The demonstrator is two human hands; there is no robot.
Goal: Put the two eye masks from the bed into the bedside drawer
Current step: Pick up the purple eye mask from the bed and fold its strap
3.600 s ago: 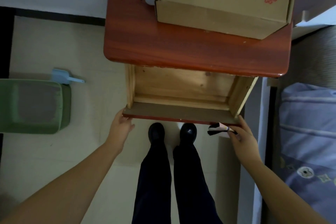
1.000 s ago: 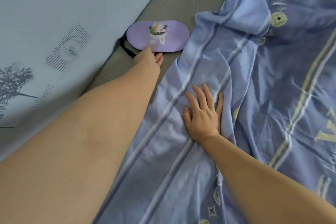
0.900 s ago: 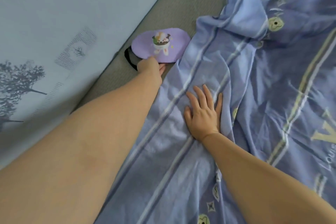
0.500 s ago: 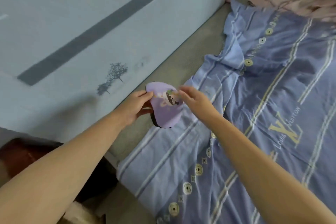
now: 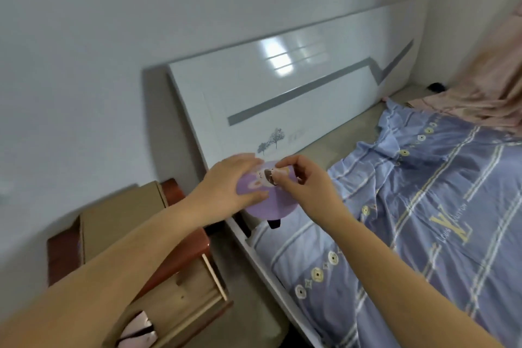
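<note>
While raised, left hand [image 5: 228, 188], right hand [image 5: 303, 182] pinching purple eye mask [image 5: 271, 202]

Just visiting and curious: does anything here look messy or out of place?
Mildly. The bedside drawer hangs open with a pale eye mask inside. The blue striped sheet is rumpled, baring mattress near the headboard. Nothing looks spilled or broken.

Purple eye mask [image 5: 271, 203] with cartoon print, blue striped bedsheet [image 5: 423, 220], white headboard [image 5: 254, 99] with grey stripe, reddish-brown nightstand [image 5: 60, 257]
</note>
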